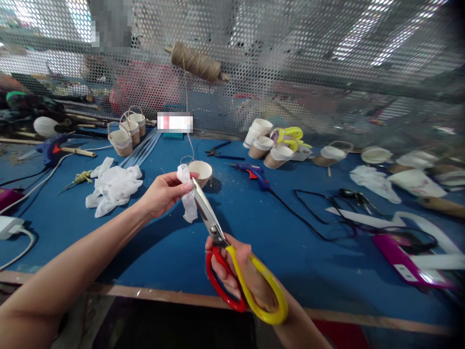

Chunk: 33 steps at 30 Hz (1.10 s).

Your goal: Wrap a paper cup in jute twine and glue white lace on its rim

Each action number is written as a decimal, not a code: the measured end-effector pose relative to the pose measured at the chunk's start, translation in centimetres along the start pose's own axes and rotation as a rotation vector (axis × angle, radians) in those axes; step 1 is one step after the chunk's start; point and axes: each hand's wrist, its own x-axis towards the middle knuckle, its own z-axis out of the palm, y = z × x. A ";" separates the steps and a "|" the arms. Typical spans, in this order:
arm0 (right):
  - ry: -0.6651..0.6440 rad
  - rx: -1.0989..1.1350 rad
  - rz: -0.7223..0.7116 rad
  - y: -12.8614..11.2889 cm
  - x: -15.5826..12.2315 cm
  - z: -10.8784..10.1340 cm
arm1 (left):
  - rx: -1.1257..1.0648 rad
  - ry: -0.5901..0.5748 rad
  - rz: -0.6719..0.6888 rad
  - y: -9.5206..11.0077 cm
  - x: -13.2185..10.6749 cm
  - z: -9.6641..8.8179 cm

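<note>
Pinched in my left hand (165, 194) is a strip of thin white fabric or paper (189, 207), one end sticking up above the fingers and the other hanging below. My right hand (232, 271) grips a pair of scissors (209, 213) with one red and one yellow handle. The blades point away from me, nearly together, and their tips are at the strip beside my left fingertips. Whether the blades touch the strip I cannot tell. Just behind the strip stands a small paper cup (202, 170), partly hidden by my left hand, with twine by its rim.
A pile of white strips (115, 186) lies left on the blue table (283, 261). Twine runs down from a spool (196, 62) on the mesh. Blue glue guns (254, 174) (51, 149), pliers (223, 152), handled cups (121, 141) and a purple power strip (407, 261) lie around.
</note>
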 end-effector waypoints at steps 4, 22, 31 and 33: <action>-0.036 -0.054 -0.046 -0.4 0.0 0.1 | -0.018 0.007 -0.003 0.1 -0.1 0.3; -0.018 0.064 -0.051 -0.3 0.3 0.6 | -0.087 0.082 0.044 -0.6 -0.2 0.4; 0.022 -0.003 -0.049 -0.6 0.3 0.9 | -0.087 0.078 0.047 -0.6 -0.4 0.6; 0.029 -0.007 -0.043 -0.5 0.2 0.9 | -0.082 0.084 0.045 -0.7 -0.5 0.6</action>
